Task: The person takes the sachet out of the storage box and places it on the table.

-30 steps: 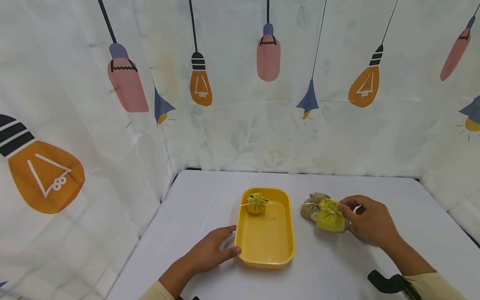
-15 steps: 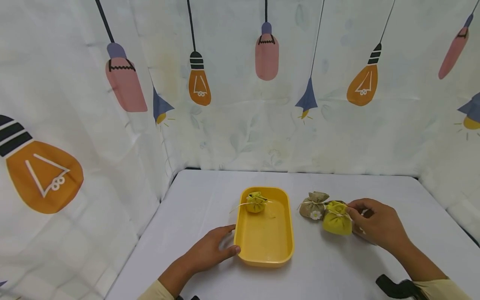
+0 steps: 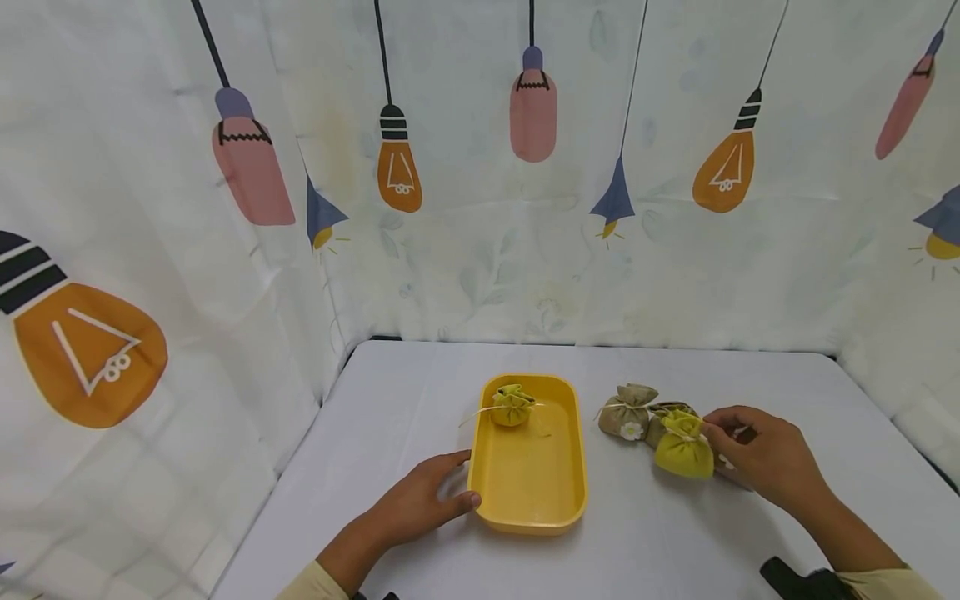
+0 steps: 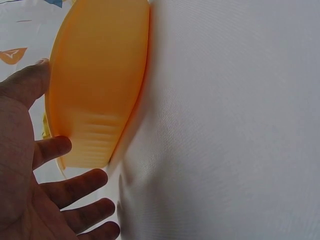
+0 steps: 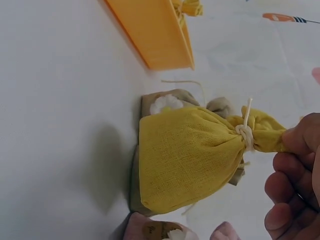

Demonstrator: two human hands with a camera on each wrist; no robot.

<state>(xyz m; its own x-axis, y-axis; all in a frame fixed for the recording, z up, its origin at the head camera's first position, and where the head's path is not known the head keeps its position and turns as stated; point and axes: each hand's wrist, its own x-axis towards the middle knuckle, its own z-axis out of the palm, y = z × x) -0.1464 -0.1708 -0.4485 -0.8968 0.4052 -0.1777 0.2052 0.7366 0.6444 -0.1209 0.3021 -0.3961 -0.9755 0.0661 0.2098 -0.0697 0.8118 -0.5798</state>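
Note:
My right hand [image 3: 772,454] pinches the gathered neck of a yellow drawstring pouch [image 3: 684,452] between thumb and fingers. The right wrist view shows the pouch [image 5: 187,155] tied with a cream cord, its shadow on the tabletop beside it. Behind it stand a beige pouch with a white flower [image 3: 626,414] and another beige pouch, partly hidden. A yellow tray [image 3: 528,492] sits to the left, with a small yellow-green pouch [image 3: 512,406] at its far left end. Against the tray's left side rests my left hand [image 3: 420,500], fingers spread and fairly straight, thumb and index finger touching the tray.
A pinkish pouch [image 5: 162,230] lies beside the beige ones, low in the right wrist view. White cloth covers the table [image 3: 420,375]. A curtain [image 3: 480,275] printed with lamps and bulbs hangs behind it and along the sides.
My right hand has drawn the yellow pouch rightward and toward me, away from the beige pouches, uncovering more of them. The left hand and tray stay put.

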